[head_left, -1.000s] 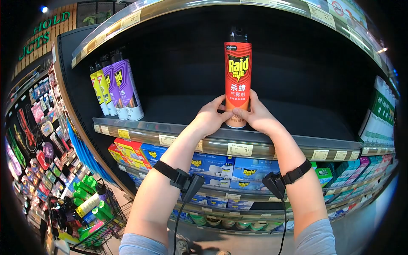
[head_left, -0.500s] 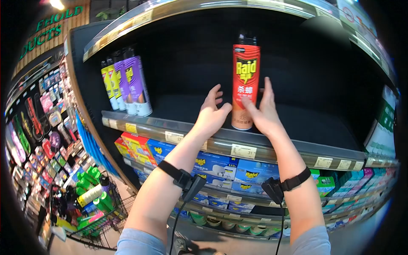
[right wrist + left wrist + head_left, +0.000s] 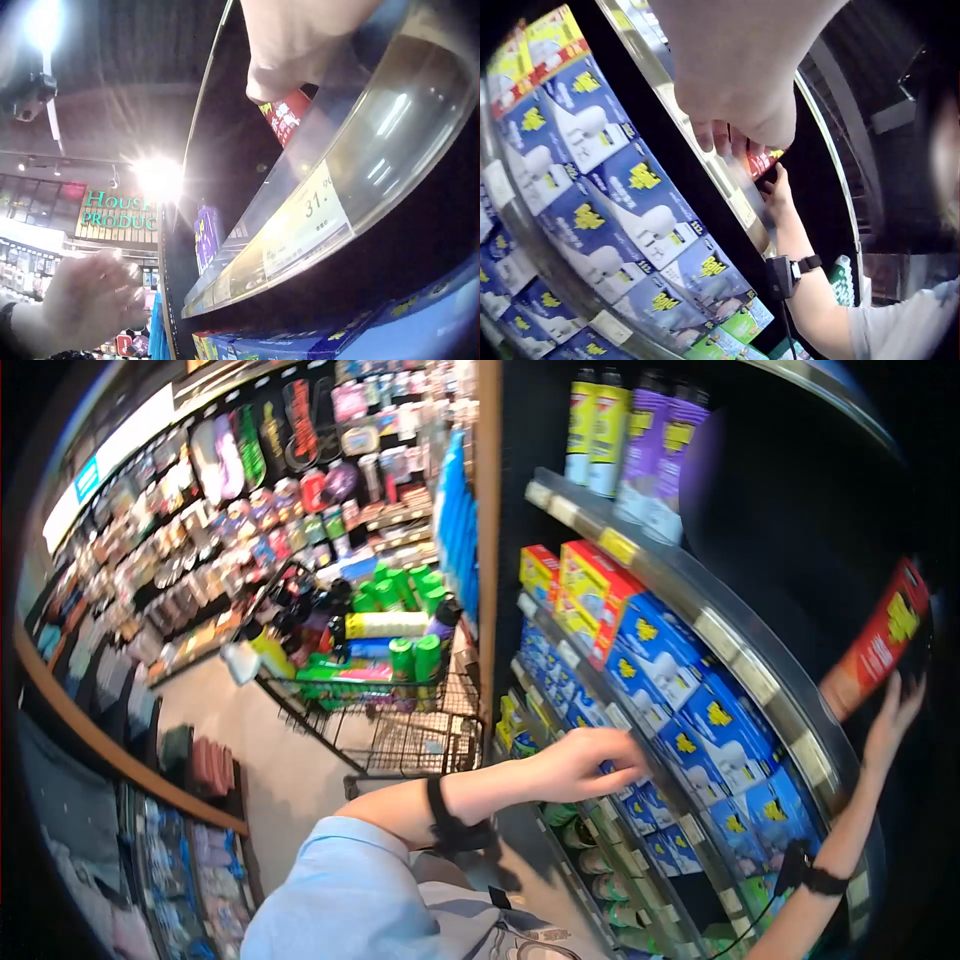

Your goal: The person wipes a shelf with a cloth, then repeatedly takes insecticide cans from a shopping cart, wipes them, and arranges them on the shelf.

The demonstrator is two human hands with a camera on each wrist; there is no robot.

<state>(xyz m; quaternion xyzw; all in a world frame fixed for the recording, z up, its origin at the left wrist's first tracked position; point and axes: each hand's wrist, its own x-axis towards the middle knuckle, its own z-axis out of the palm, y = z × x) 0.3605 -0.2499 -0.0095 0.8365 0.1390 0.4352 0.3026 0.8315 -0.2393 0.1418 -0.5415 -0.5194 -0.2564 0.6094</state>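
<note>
A red spray can marked Raid stands at the shelf front on the right of the head view, tilted by the camera's turn. My right hand is right at its lower part, fingers fairly straight; in the right wrist view the hand covers part of the red can. My left hand hangs in front of the lower shelves with loosely bent fingers, nothing in it. Blue Raid boxes are nearest to it. A wire cart holding green bottles stands left of the shelving.
Purple spray cans and yellow ones stand at the shelf's left end. A clear shelf lip with price tags runs along the front edge. Blue cloth hangs beside the shelf's end panel. Racks of small goods line the far left.
The view has swung left toward the cart, so the red can now appears far right. My left hand has left the can and moved left and down; my right hand stays by the can.
</note>
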